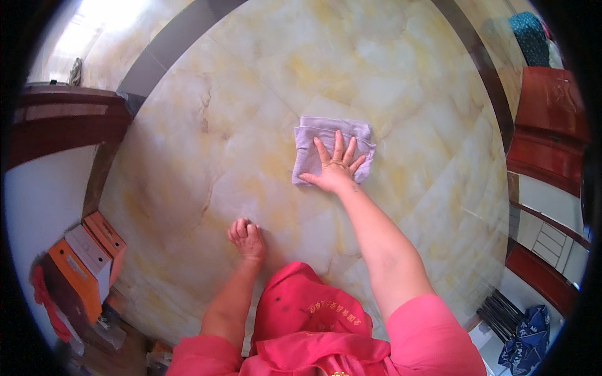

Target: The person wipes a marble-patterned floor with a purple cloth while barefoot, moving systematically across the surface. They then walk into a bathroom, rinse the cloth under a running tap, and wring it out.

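Note:
My right hand (335,164) lies palm down on a folded lilac cloth (308,157), fingers spread. Beneath the cloth is a glossy marble-patterned surface (254,141) with cream, grey and yellow veining. My left hand (246,239) is lower and to the left, near that same surface, its fingers curled in. No object shows in it, though the inside of the palm is hidden. A red apron (305,291) with yellow writing hangs in front of me, between my forearms.
Orange and white file boxes (87,265) stand at the lower left. Red-brown wooden furniture (70,117) is at the left, with more red-brown wood (545,127) at the right. A blue patterned fabric item (526,338) lies lower right beside dark rods (501,312). Dark border strips (489,75) cross the surface.

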`<state>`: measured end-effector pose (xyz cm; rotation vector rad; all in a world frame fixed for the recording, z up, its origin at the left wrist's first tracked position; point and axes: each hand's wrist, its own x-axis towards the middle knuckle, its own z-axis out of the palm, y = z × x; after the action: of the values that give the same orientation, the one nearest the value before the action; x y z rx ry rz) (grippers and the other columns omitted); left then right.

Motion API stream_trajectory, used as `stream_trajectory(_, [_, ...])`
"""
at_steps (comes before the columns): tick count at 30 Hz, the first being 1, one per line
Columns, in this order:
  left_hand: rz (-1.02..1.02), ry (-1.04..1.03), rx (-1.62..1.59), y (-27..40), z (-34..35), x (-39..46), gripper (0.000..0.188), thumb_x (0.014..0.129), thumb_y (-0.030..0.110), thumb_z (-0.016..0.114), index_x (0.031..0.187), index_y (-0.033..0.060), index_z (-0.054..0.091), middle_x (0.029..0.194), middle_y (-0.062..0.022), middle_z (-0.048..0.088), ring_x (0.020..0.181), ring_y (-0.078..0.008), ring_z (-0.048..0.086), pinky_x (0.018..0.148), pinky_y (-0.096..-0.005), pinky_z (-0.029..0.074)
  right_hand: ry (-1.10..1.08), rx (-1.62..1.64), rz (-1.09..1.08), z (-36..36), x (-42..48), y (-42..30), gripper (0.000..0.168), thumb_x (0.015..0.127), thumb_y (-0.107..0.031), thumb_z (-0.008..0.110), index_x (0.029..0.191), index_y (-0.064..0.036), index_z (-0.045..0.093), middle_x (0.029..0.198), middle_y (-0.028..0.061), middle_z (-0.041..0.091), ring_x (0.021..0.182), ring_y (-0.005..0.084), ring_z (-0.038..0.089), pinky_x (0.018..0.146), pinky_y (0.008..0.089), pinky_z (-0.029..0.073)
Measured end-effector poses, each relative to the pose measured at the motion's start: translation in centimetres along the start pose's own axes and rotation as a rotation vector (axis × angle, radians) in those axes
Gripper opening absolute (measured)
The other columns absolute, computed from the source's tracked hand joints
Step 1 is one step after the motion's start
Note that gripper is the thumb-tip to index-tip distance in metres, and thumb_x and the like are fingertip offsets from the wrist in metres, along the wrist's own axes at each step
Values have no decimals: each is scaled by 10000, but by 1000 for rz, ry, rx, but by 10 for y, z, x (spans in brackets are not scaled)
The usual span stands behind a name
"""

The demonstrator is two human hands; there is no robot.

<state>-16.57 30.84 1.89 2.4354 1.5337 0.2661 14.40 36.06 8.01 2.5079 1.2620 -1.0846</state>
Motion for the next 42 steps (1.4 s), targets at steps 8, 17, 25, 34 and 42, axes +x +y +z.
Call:
stream_trajectory(8, [-228, 194, -163, 20, 10, 147, 92, 860, 158, 561, 834, 73, 536, 1206, -118, 428, 1158, -310, 352, 990, -492, 197, -43, -1, 21, -6, 1, 2, 1036, 605, -667, 696, 1441, -427, 134, 1520, 83, -199, 1348, 424, -244, 986, 701, -114])
stream_trajectory(17, [-398, 239, -76, 60, 35, 264, 126, 893, 188, 503, 859, 68, 525, 1180, -75, 462, 1172, -281, 365, 1031, -477, 201, -73, -71, -6, -18, 14, 5, 1034, 603, -659, 702, 1440, -424, 142, 1520, 86, -192, 1345, 433, -241, 987, 709, -95])
stream_trajectory(25, [-411, 239, -57, 69, 24, 270, 113, 876, 185, 527, 867, 73, 518, 1159, -55, 472, 1175, -261, 368, 1038, -471, 194, 118, -116, -91, -123, 140, -22, 1035, 619, -703, 652, 1456, -376, 137, 1531, 109, -142, 1367, 432, -183, 998, 712, -47])
stream_trajectory(34, [-382, 240, -51, 70, 23, 279, 97, 877, 165, 516, 855, 73, 498, 1153, -49, 468, 1170, -257, 371, 1033, -469, 201, 232, -179, -265, -137, 159, -3, 942, 673, -651, 640, 1450, -371, 188, 1539, 104, -86, 1377, 430, -140, 1014, 692, -56])
stream_trajectory(42, [-388, 215, 8, 62, 25, 276, 95, 876, 172, 510, 882, 79, 493, 1159, -52, 461, 1177, -264, 362, 1027, -471, 208, 54, -118, -220, 3, -65, 126, 962, 537, -513, 808, 1369, -363, 349, 1494, 176, 84, 1351, 506, -28, 982, 736, 18])
